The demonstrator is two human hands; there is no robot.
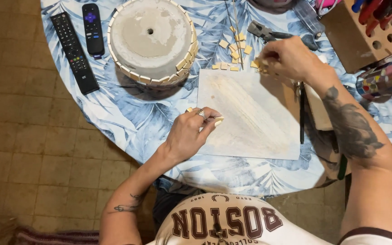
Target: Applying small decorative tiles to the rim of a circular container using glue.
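Two remote controls [80,43] are lying well left of both hands, one upturned pot [150,41] is sitting between, and about a dozen loose tiles [236,50] are lying beside the right hand [286,56].

Open board [250,113]; pot [153,41] behind.

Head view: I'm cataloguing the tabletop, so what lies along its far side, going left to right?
Long black remote → short black remote → upturned round pot edged with small tiles → loose tile pieces → pliers → right hand → wooden block with holes.
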